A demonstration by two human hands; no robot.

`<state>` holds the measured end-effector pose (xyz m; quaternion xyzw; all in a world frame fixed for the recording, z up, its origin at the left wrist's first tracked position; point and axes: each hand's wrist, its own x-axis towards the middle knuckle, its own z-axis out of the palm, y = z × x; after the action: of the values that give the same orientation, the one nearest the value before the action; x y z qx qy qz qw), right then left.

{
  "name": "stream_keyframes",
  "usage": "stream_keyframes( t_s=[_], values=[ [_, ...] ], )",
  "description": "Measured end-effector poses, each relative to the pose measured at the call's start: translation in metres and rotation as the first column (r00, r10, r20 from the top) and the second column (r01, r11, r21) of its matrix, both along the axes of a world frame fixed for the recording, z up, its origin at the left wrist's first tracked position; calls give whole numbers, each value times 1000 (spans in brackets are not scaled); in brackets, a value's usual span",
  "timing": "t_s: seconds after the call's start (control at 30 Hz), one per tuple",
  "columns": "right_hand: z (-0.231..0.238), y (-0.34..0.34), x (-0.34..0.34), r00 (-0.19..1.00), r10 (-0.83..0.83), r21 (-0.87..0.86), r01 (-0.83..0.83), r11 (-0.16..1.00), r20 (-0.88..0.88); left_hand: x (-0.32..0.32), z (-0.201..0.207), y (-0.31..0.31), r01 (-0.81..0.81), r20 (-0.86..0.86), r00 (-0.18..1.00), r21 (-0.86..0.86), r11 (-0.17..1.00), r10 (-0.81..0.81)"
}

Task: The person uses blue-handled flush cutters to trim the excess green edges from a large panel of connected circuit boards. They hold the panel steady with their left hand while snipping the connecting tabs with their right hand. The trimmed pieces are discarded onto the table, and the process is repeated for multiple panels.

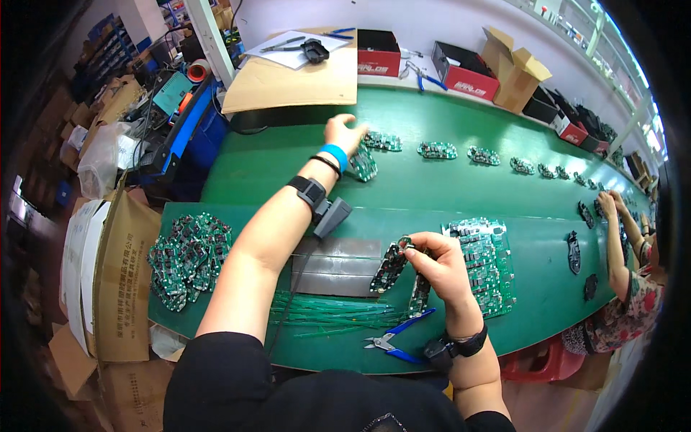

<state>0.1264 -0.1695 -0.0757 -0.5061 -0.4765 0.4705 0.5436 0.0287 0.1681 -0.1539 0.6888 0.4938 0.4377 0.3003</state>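
Observation:
My left hand (pixel 345 133) reaches far over the green bench, with its visible fingers apart; some are hidden. Right beside it lie a green circuit board (pixel 363 165) under the wrist and another populated board (pixel 384 141) just past the fingertips. Closer to me, my right hand (pixel 437 265) pinches a small circuit board (pixel 390 268) between thumb and fingers, tilted above a grey metal plate (pixel 335 268). A second board (pixel 419 291) stands on end below the same fingers; whether they grip it too is unclear.
Piled boards (pixel 188 259) lie left, panelled boards (pixel 486 266) right. Green strips (pixel 338 313) and blue-handled cutters (pixel 396 345) sit near me. A row of boards (pixel 437 150) runs right toward a co-worker (pixel 619 302). Red boxes (pixel 379 54) and cardboard (pixel 295 83) stand behind.

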Motion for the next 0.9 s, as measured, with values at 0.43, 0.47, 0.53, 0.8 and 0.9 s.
stream_keyframes(
  t_s=[0.43, 0.47, 0.53, 0.8, 0.9],
  values=[
    [-4, 3, -2, 996, -51, -56, 47, 997, -67, -72, 6, 43, -343, -323, 802, 441, 830, 503],
    [-4, 5, -3, 996, -65, -33, 63, 997, -56, -78, 7, 45, -229, -351, 858, 393, 891, 375],
    [-10, 5, -4, 983, -167, -17, 166, 986, -79, -55, 45, -1, 160, -271, 950, -15, 987, -158],
    [-18, 9, -13, 937, -267, 17, 277, 961, -224, -48, 105, -167, 860, 137, 228, -493, 134, -964],
    [-16, 5, -11, 939, -323, 11, 326, 945, -122, -63, 118, -119, 769, 41, 541, -428, 474, -840]
  ],
)
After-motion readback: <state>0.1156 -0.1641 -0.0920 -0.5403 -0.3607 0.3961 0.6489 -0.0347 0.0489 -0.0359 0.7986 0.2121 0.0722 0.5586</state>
